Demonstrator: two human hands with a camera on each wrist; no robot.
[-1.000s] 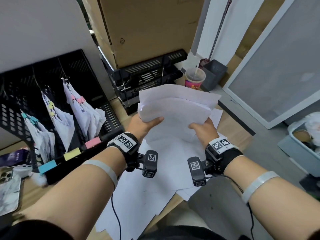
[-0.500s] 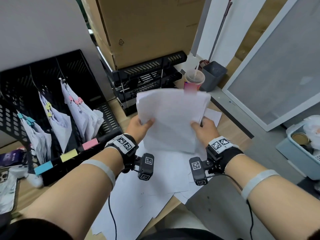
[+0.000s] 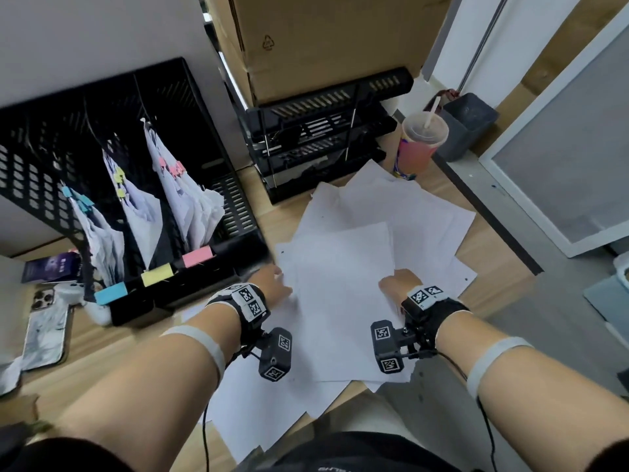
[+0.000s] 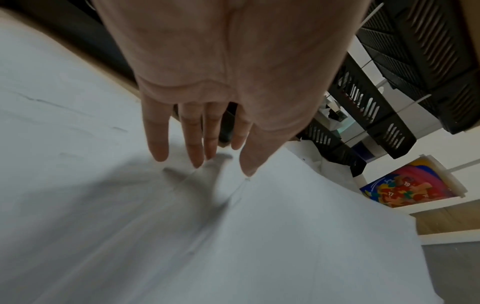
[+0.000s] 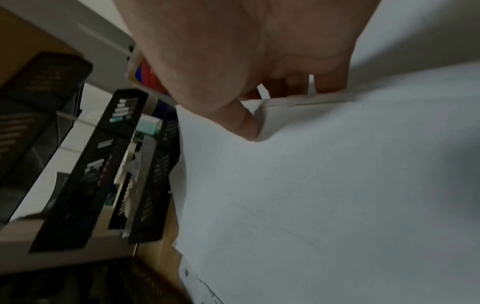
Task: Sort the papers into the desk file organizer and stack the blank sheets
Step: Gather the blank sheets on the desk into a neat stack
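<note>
A stack of blank white sheets (image 3: 343, 287) lies flat on other loose sheets (image 3: 425, 219) spread over the wooden desk. My left hand (image 3: 274, 284) rests at the stack's left edge; in the left wrist view its fingers (image 4: 194, 144) are straight, tips touching the paper (image 4: 259, 236). My right hand (image 3: 396, 286) grips the stack's right edge, thumb (image 5: 244, 123) on top and fingers curled under the sheets (image 5: 324, 164). The black desk file organizer (image 3: 41, 158) stands at the left, with clipped papers in the slots labelled blue (image 3: 110, 292), yellow (image 3: 157, 274) and pink (image 3: 197, 257).
Black stacked letter trays (image 3: 323, 137) stand behind the sheets under a cardboard box (image 3: 323, 39). A drink cup with a straw (image 3: 420, 144) is at the desk's far right corner. A phone (image 3: 44, 325) lies at the left. The desk edge (image 3: 493, 240) runs along the right.
The stack, held upright in the air by both hands, has come down flat onto the loose sheets. My left hand has let go and opened; the right still holds the edge.
</note>
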